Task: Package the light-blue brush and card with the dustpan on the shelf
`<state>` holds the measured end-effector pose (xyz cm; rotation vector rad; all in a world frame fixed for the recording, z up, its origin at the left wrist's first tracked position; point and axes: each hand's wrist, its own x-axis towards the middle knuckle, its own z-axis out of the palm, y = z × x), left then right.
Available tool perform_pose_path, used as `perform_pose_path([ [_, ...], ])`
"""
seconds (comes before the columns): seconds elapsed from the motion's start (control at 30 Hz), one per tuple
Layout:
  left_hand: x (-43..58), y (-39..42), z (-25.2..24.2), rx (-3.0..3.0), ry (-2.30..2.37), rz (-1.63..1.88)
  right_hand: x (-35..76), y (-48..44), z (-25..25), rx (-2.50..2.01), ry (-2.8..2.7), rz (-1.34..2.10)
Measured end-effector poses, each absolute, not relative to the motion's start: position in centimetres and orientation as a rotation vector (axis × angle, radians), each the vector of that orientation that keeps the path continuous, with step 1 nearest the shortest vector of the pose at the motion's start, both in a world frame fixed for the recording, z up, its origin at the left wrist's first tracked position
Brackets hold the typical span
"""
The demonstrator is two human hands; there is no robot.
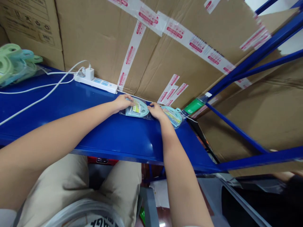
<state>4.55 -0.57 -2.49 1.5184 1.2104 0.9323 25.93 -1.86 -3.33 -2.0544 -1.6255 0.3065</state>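
A pale-blue, rounded plastic piece with cut-out holes lies on the blue shelf in a clear bag, a yellow-green label on it. My left hand grips its left side, fingers bent over the top near the label. At its right end my right hand pinches the edge of the bagged piece; part of those fingers is hidden. Just right of my right hand lies a second pale-blue bagged piece with a colourful label, partly behind my wrist.
Green and blue bagged plastic pieces are heaped at the far left of the blue shelf. A white power strip with trailing cables lies at the back. A green-labelled bottle leans at right by blue rack bars. Taped cardboard stands behind.
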Motion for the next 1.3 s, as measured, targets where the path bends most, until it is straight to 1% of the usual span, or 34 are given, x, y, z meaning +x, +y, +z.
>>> perform_pose_path([
  [0.13,4.5,-1.0,-2.4,1.584,1.248,0.884,25.9,-1.8,-3.3,-2.058,-1.628,0.309],
  [0.37,3.7,-0.9,-2.6,1.895,1.287,0.751,25.7,-2.0,-3.1,-2.041,-1.635,0.298],
  [0.9,3.3,-1.3,-1.6,2.133,1.362,0.641,26.0,-1.7,-3.3,-2.037,-1.637,0.285],
  [1.3,2.1,-0.6,-1.7,2.229,1.201,0.57,25.0,-2.5,-2.5,-2.091,-1.62,0.305],
])
